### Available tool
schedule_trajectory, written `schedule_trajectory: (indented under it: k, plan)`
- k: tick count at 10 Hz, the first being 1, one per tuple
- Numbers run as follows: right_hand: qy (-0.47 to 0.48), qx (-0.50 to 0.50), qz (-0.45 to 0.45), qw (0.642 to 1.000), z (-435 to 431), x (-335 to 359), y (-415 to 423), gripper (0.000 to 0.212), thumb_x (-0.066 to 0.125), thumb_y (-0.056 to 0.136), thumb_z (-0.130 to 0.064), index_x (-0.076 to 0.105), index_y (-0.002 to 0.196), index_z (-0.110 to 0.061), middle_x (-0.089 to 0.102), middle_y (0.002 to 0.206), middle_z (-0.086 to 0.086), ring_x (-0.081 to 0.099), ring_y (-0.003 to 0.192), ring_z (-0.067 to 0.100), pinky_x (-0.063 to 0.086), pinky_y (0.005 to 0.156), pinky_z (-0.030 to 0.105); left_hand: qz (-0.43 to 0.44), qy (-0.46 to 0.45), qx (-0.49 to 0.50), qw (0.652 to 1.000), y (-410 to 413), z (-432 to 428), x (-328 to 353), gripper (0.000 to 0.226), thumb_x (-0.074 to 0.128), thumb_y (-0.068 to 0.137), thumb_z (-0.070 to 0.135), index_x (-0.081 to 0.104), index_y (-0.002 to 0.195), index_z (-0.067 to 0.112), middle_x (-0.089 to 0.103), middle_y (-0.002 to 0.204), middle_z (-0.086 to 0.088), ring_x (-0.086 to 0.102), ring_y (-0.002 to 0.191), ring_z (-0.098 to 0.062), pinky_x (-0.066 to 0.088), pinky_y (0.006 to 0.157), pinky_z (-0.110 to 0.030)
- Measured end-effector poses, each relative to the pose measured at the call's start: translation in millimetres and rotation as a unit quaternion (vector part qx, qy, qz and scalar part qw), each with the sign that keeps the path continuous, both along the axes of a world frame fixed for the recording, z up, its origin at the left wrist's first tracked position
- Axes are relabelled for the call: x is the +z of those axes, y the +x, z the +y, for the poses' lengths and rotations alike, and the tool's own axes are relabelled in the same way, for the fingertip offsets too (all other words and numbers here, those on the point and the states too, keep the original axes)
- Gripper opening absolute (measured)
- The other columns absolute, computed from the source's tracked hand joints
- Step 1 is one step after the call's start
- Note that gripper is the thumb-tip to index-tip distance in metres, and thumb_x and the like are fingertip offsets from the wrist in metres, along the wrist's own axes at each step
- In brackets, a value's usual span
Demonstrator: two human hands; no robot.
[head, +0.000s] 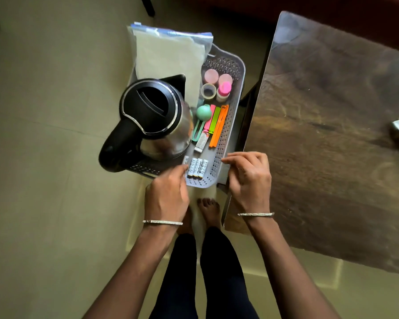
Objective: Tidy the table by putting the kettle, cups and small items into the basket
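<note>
I see the grey basket [236, 88] just to the left of the brown table [332, 139]. I cannot tell if it sits on the floor or on something low. The black and silver kettle [152, 118] stands in the left part of the basket, and its handle pokes out past the near left rim. Behind the kettle a clear plastic bag [168, 54] leans over the far rim. Down the right side lie the small things: two pink cups [218, 77], a roll of tape [209, 91], a pink-capped bottle [224, 90], a green ball [203, 112] and some bright clips [218, 125]. Four batteries [197, 168] lie in a row at the near end.

My left hand [166, 196] is at the near rim, fingers curled in together, tips right by the batteries. I cannot tell if it pinches one. My right hand [249, 178] rests on the near right corner of the basket, fingers bent and a little spread.

The gap between the basket and the table edge is thin. The pale floor [44, 157] to the left is wide open.
</note>
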State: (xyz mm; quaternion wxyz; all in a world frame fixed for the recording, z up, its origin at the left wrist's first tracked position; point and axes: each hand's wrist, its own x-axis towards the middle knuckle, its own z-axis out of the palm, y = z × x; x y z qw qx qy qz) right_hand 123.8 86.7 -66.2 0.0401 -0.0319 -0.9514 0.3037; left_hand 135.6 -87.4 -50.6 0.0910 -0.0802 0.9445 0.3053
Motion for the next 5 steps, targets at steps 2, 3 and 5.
schedule_trajectory:
  k: [2,3,5]
  plan:
    - [-0.048,-0.042,-0.047,0.997,8,42,27,0.028,0.068,0.076,0.007,0.079,0.088,-0.016,0.076,0.088,-0.001,0.063,0.089,0.026,0.051,0.083,0.035,-0.029,0.035,0.003,0.999,20,8,36,0.026,0.063,0.085,0.005,0.075,0.104,0.020,0.076,0.101,-0.002,0.071,0.091,-0.026,0.056,0.078,-0.035]
    - [-0.061,-0.057,-0.076,0.994,12,65,42,0.025,0.068,0.079,0.004,0.079,0.086,-0.017,0.075,0.087,-0.002,0.061,0.089,0.024,0.042,0.081,0.021,-0.069,0.045,-0.012,0.997,27,20,56,0.025,0.062,0.086,0.010,0.075,0.105,0.021,0.076,0.102,-0.002,0.070,0.095,-0.028,0.055,0.082,-0.037]
    - [-0.081,-0.101,-0.114,0.985,44,98,74,0.027,0.066,0.077,0.004,0.079,0.087,-0.018,0.075,0.089,-0.002,0.062,0.088,0.024,0.046,0.082,0.028,-0.131,0.061,-0.063,0.987,34,61,89,0.024,0.059,0.090,0.015,0.072,0.108,0.024,0.075,0.104,-0.001,0.068,0.099,-0.027,0.052,0.087,-0.038]
